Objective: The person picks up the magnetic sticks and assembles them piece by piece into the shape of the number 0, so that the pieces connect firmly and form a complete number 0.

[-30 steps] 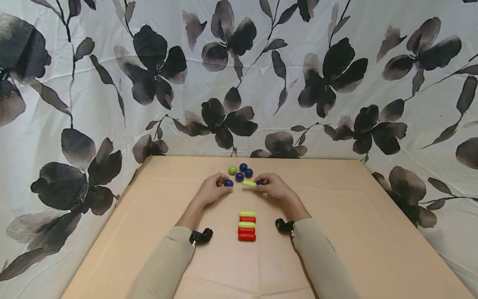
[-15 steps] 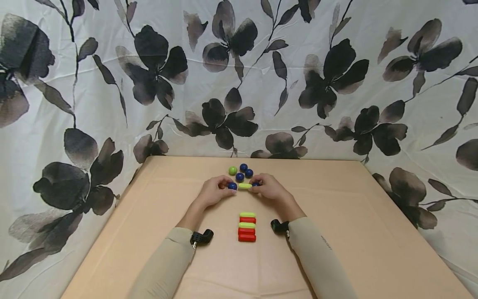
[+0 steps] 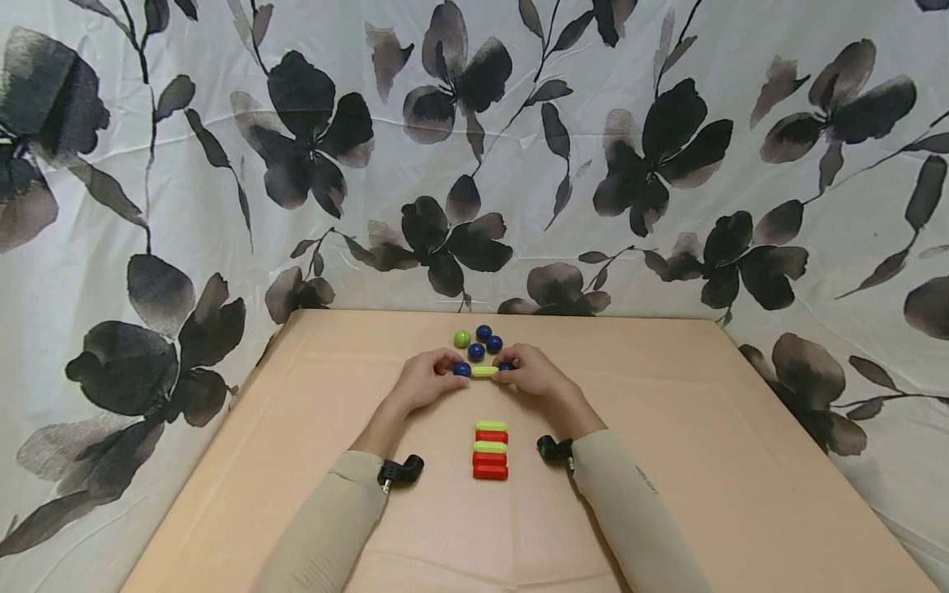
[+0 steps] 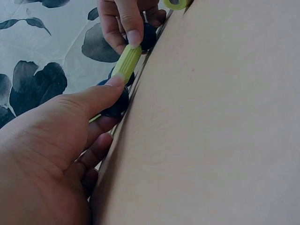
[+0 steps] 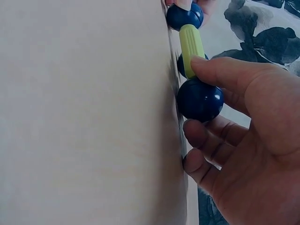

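Observation:
A short ribbed yellow-green rod (image 3: 484, 372) lies between two blue balls, one at each end. My left hand (image 3: 426, 379) pinches the left blue ball (image 3: 461, 370), its thumb at the rod's end in the left wrist view. The right blue ball (image 5: 200, 99) sits against the rod's other end. There my right hand (image 3: 537, 372) has its thumb on the rod and its fingers curled behind the ball, gripping both. In the right wrist view the rod (image 5: 191, 44) runs straight from ball to ball, close over the table.
Just beyond the hands lie a green ball (image 3: 462, 338) and a few loose blue balls (image 3: 483, 332). Nearer me, several red and yellow-green rods (image 3: 490, 458) lie in a column on the tan table (image 3: 667, 461). A floral cloth (image 3: 563, 165) hangs behind the table's far edge.
My right hand has moved left with the rod and its ball, and my left hand slightly right. The rod now meets the left ball, closing the gap between them.

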Demonstrator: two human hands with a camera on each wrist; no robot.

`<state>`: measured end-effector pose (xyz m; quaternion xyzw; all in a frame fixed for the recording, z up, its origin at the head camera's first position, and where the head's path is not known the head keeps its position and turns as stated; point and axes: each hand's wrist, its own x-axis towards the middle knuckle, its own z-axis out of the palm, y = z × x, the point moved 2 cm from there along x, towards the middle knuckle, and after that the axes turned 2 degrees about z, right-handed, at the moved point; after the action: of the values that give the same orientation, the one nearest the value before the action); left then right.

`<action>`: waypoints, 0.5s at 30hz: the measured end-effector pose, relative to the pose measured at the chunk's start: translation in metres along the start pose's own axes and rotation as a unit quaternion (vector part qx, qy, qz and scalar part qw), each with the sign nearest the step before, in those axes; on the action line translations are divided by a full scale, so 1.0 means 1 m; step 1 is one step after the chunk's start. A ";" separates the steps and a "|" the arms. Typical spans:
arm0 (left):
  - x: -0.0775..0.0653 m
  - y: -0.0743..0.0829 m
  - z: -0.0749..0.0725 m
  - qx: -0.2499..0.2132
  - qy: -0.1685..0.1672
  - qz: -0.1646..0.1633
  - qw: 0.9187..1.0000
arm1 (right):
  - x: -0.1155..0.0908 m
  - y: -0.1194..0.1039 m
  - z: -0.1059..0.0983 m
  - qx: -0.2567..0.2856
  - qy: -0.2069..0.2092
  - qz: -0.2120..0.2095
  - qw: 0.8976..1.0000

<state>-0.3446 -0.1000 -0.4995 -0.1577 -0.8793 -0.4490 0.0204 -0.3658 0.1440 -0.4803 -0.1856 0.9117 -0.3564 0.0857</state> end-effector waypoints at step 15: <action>0.002 -0.001 0.000 0.008 0.004 0.000 1.000 | -0.004 0.004 -0.004 0.029 0.028 0.006 0.999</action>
<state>-0.3466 -0.1003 -0.4995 -0.1555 -0.8826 -0.4430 0.0250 -0.3642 0.1512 -0.4796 -0.1678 0.9040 -0.3873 0.0675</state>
